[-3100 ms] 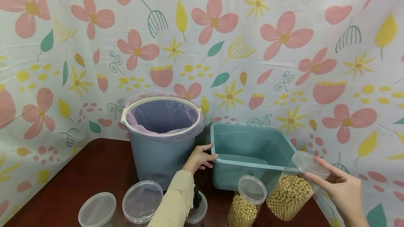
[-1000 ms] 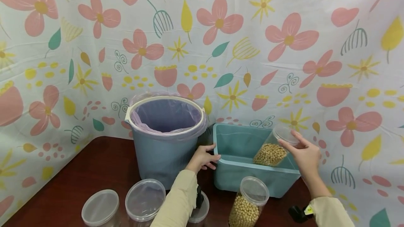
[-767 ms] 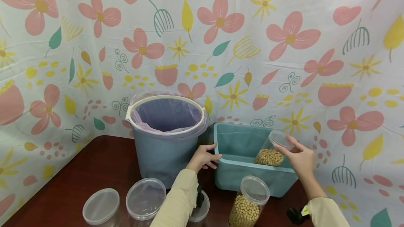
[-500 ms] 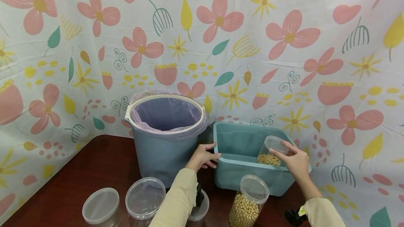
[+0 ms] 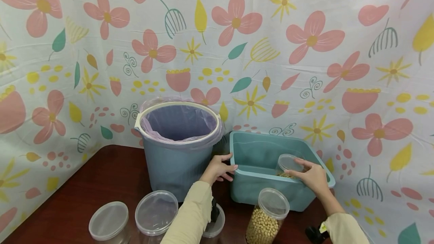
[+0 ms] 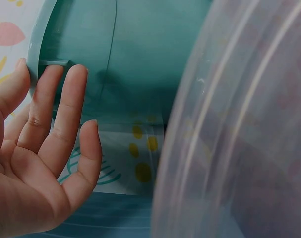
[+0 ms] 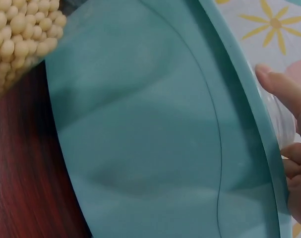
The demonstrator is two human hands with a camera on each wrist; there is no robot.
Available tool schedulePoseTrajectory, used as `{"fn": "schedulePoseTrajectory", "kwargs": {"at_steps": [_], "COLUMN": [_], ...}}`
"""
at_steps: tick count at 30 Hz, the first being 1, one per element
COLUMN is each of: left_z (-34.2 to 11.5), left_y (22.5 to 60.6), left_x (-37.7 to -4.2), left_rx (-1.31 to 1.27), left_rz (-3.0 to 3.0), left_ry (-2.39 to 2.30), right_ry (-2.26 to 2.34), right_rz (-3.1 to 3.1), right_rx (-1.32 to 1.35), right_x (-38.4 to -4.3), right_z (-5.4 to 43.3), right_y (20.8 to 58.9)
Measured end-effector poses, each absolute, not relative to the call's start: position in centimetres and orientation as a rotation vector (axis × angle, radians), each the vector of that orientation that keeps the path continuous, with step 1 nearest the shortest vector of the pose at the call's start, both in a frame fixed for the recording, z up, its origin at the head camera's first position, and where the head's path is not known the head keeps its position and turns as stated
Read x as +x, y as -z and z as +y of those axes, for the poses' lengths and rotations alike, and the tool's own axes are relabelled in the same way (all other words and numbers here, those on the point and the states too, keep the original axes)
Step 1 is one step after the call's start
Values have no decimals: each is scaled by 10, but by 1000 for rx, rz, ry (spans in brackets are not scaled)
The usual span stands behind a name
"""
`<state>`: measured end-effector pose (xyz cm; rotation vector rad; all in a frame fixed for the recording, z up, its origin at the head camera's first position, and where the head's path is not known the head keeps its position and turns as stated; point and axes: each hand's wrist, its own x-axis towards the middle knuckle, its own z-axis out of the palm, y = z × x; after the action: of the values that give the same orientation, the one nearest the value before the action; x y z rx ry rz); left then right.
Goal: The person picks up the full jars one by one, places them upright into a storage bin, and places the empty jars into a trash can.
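Note:
My right hand point(image 5: 313, 177) holds a clear lidded jar point(image 5: 288, 160) of soybeans by its top, with fingers and thumb at the lid. The jar is down inside the teal plastic basin point(image 5: 252, 189), near its front right; the front wall hides its lower part. At the basin's left end, my left hand point(image 5: 217, 170) grips the rim. In the left wrist view the thumb is at the rim's edge and the fingertips point(image 6: 73, 82) lie against the outer wall. From the right wrist, the right thumb point(image 7: 276, 87) shows over the basin's edge point(image 7: 249, 109).
A second soybean jar point(image 5: 262, 226) stands before the basin. Clear lidded containers point(image 5: 109, 221) point(image 5: 156, 212) point(image 5: 215, 223) line the table's front. Left of the basin stands a blue bucket point(image 5: 176, 168) with a purple liner. A floral curtain point(image 5: 271, 67) hangs behind the dark red table point(image 5: 101, 178).
My right hand has carried the soybean jar leftward from beside the basin's right front, over the rim and down into it. My left hand has stayed on the basin's rim.

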<state>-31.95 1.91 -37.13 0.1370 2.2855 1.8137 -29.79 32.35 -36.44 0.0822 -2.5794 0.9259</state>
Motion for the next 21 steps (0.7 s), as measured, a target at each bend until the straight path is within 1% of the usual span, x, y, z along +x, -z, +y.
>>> {"fn": "schedulePoseTrajectory", "kwargs": {"at_steps": [5, 21], "left_z": [19, 19], "left_y": [371, 369], "left_x": [-318, -316], "left_rx": [144, 140], "left_rz": [2283, 2271], "left_ry": [-1818, -1806], "right_ry": [-819, -733], "right_rz": [-2637, -2707], "right_rx": [109, 225], "right_x": [-299, -294], "right_z": [326, 338], "right_y": [364, 360]}}
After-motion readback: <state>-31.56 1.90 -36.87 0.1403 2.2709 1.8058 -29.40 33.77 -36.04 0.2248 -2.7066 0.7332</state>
